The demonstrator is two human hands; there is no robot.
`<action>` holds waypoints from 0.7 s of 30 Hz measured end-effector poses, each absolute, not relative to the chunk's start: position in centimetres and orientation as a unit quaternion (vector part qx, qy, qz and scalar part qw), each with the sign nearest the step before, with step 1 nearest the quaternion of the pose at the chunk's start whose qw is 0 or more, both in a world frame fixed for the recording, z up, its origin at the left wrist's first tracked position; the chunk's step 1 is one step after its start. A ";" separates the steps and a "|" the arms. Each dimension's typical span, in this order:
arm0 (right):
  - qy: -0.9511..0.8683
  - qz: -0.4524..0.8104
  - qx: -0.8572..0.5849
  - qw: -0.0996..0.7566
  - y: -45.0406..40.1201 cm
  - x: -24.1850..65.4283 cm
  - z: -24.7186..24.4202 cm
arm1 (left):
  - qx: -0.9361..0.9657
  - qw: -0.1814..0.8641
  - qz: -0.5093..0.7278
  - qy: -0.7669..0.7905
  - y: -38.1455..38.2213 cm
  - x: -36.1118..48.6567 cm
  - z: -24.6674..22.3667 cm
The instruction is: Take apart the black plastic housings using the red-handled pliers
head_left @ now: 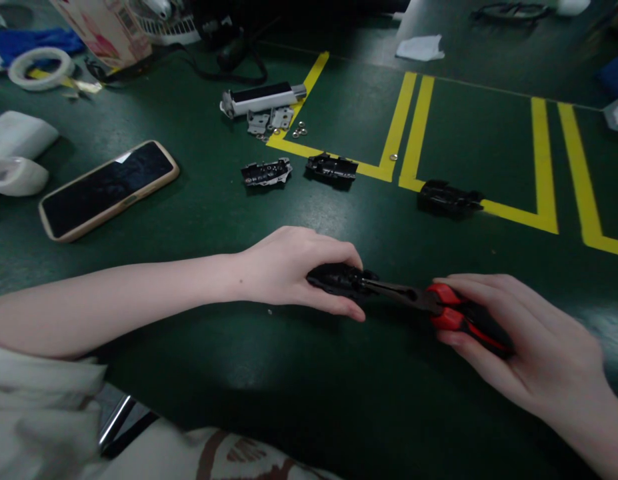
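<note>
My left hand [299, 270] is closed around a small black plastic part [336, 279] on the green tabletop. In my right hand [529, 347] are long-nose pliers [446, 308] with red and black handles. The jaws of the pliers reach the right end of the black part; whether they grip anything there I cannot tell. Beyond my hands lie similar black parts: one [267, 173] with a light edge, another [331, 168] beside it, and a third [449, 199] on the yellow tape line.
A phone [111, 190] in a tan case lies at left, near a white roll of tape [41, 68]. At the back are a silver-and-black cylinder assembly [263, 99], metal brackets [270, 120] and several small rings [299, 130]. Yellow tape [543, 167] marks rectangles on the table.
</note>
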State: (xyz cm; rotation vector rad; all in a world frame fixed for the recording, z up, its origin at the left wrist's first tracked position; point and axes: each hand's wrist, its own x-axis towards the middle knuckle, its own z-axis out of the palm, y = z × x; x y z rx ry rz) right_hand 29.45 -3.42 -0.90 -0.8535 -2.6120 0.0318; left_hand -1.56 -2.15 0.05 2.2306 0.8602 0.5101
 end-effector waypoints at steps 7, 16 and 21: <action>-0.948 -0.054 -0.255 0.181 -3.0 29.6 -1.0 | 0.864 0.346 0.179 0.320 -2.1 -1.5 0.1; -0.946 -0.023 -0.259 0.191 -2.9 29.7 -1.0 | 0.865 0.338 0.180 0.325 -2.2 -1.5 0.1; -0.944 -0.021 -0.277 0.178 -3.0 29.8 -1.2 | 0.866 0.330 0.180 0.329 -2.2 -1.4 0.1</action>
